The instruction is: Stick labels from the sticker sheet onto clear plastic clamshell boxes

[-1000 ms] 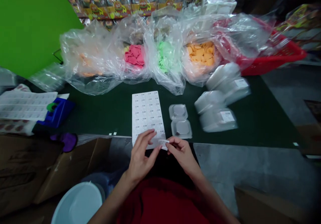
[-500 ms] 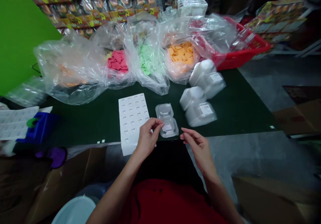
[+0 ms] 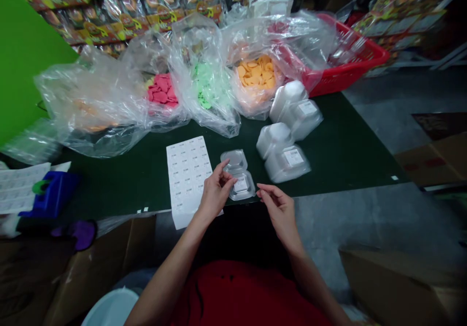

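A small clear clamshell container (image 3: 249,192) lies unfolded near the table's front edge, a white label (image 3: 241,185) on its nearer half. My left hand (image 3: 216,190) reaches over the container's left side, index finger and thumb spread, nothing held between them. Just off the right corner, my right hand (image 3: 279,209) hovers with fingers curled and a small gap between thumb and index tip; I see nothing in it. To the left of the container lies a sheet of printed labels (image 3: 188,175), partly beneath my left hand.
Stacks of clear containers (image 3: 288,163) stand at right. Behind are plastic bags with pink pieces (image 3: 162,90), green pieces (image 3: 204,85) and orange pieces (image 3: 257,73). A red basket (image 3: 339,80) sits at the back right, a blue tape dispenser (image 3: 54,194) at left.
My left index finger has lifted away from the thumb, toward the container's farther half. My right hand stays by the right corner. The whole view has shifted slightly.
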The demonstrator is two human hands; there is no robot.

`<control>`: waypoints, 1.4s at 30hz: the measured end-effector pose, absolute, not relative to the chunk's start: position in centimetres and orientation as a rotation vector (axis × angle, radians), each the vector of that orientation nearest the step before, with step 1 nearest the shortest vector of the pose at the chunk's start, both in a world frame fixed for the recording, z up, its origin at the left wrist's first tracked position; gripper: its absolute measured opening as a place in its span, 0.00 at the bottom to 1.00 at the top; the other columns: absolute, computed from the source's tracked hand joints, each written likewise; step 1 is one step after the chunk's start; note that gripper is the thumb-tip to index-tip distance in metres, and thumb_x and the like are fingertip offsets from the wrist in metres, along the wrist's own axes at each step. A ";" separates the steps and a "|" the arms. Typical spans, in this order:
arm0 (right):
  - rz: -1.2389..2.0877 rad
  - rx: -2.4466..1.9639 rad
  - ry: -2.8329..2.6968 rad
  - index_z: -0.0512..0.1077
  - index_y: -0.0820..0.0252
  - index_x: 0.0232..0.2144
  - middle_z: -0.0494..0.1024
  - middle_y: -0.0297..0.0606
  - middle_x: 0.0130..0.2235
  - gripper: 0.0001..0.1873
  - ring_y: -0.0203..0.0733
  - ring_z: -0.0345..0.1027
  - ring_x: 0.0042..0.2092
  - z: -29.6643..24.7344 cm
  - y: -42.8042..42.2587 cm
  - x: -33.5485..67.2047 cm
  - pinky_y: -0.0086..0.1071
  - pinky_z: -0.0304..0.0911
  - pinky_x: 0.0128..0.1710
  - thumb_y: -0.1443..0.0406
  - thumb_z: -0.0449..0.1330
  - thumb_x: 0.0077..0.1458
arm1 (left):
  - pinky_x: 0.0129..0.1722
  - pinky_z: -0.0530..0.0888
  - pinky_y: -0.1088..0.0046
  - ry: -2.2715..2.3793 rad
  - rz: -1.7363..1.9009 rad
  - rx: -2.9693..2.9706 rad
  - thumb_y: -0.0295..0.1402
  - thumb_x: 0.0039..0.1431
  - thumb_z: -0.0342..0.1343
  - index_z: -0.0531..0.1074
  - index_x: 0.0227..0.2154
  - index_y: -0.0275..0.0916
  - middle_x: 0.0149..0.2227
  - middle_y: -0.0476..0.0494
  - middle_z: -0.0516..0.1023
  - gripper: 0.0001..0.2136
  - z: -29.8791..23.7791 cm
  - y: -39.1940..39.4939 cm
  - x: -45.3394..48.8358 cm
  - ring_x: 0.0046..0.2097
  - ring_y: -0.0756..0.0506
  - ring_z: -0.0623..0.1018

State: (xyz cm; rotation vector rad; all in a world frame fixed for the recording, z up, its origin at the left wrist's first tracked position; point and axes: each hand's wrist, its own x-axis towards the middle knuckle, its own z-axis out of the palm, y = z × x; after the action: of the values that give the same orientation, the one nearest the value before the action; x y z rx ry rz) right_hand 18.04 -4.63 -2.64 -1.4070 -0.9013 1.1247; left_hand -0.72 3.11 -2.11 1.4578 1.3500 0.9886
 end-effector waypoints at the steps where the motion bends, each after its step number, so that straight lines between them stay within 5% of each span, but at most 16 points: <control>1: 1.086 -1.409 -0.989 0.83 0.53 0.48 0.82 0.40 0.43 0.15 0.46 0.75 0.44 -2.5 -4.4 17.7 0.39 0.71 0.47 0.56 0.63 0.65 | 0.38 0.75 0.69 1.357 0.987 1.467 0.31 0.60 0.64 0.72 0.63 0.41 0.33 0.49 0.80 0.27 -2.2 3.1 -0.7 0.34 0.46 0.79; 8: 0.695 -1.470 -1.599 0.81 0.48 0.56 0.72 0.43 0.47 0.18 0.50 0.68 0.50 -3.1 -3.2 16.3 0.45 0.69 0.54 0.62 0.55 0.71 | 0.38 0.76 0.70 1.390 0.955 1.623 0.29 0.64 0.61 0.73 0.59 0.42 0.35 0.49 0.79 0.21 -2.4 2.6 -0.3 0.33 0.48 0.77; 15: 0.546 -1.565 -1.635 0.80 0.54 0.55 0.71 0.49 0.53 0.17 0.56 0.67 0.56 -3.7 -2.9 15.2 0.52 0.68 0.58 0.59 0.59 0.70 | 0.36 0.76 0.72 1.641 1.192 1.637 0.33 0.62 0.66 0.69 0.61 0.43 0.54 0.40 0.70 0.25 -3.1 1.7 -0.9 0.33 0.52 0.71; 20: 0.506 -1.697 -1.696 0.58 0.56 0.73 0.59 0.58 0.70 0.46 0.70 0.56 0.70 -4.8 -2.1 12.4 0.63 0.60 0.64 0.57 0.70 0.58 | 0.35 0.76 0.74 1.640 1.232 1.521 0.35 0.69 0.59 0.69 0.58 0.41 0.55 0.39 0.71 0.18 -4.2 0.2 -2.9 0.36 0.51 0.74; 32: 0.886 -1.526 -1.401 0.54 0.44 0.75 0.63 0.47 0.68 0.58 0.61 0.62 0.69 -4.6 -1.3 14.1 0.57 0.58 0.69 0.53 0.76 0.48 | 0.34 0.76 0.72 1.670 1.237 1.405 0.35 0.68 0.60 0.75 0.50 0.41 0.51 0.40 0.75 0.11 -4.8 -1.4 -5.5 0.36 0.49 0.76; 42: 0.668 -1.434 -1.457 0.55 0.43 0.74 0.61 0.46 0.70 0.47 0.59 0.58 0.71 0.4 -2.4 15.4 0.57 0.57 0.70 0.53 0.70 0.59 | 0.44 0.76 0.69 1.516 1.274 1.561 0.33 0.70 0.57 0.77 0.48 0.41 0.50 0.40 0.76 0.08 -3.6 -0.3 -3.5 0.43 0.47 0.78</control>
State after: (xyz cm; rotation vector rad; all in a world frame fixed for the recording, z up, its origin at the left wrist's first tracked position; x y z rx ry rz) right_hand 15.35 -2.36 0.42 -1.4343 -1.4573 0.6677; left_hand -3.51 -0.29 -3.61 1.5610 1.5162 1.2737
